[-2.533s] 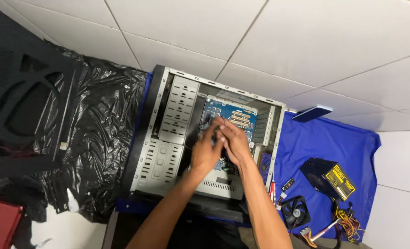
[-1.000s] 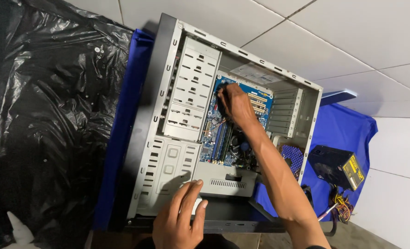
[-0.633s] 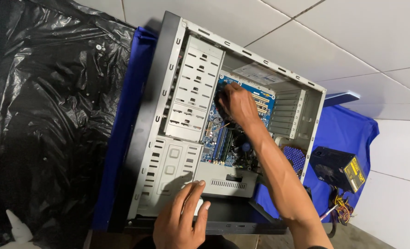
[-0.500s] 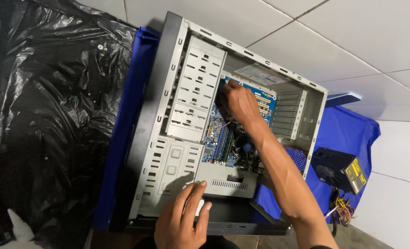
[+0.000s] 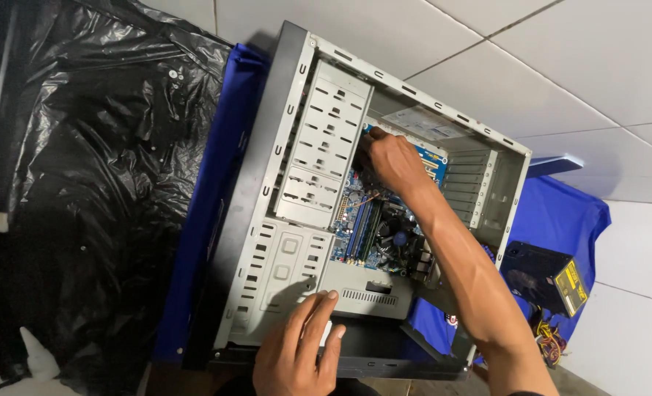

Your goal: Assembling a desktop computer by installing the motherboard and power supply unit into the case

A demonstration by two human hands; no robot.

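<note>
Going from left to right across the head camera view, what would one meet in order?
Black plastic sheet → blue cloth → drive cage → right hand on the motherboard → power supply.

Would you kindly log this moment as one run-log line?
left hand: flat on computer case front edge | right hand: fingertips at motherboard top corner | power supply: on blue cloth

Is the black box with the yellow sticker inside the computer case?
No, the black box lies outside the computer case, on the blue cloth beside it.
</note>
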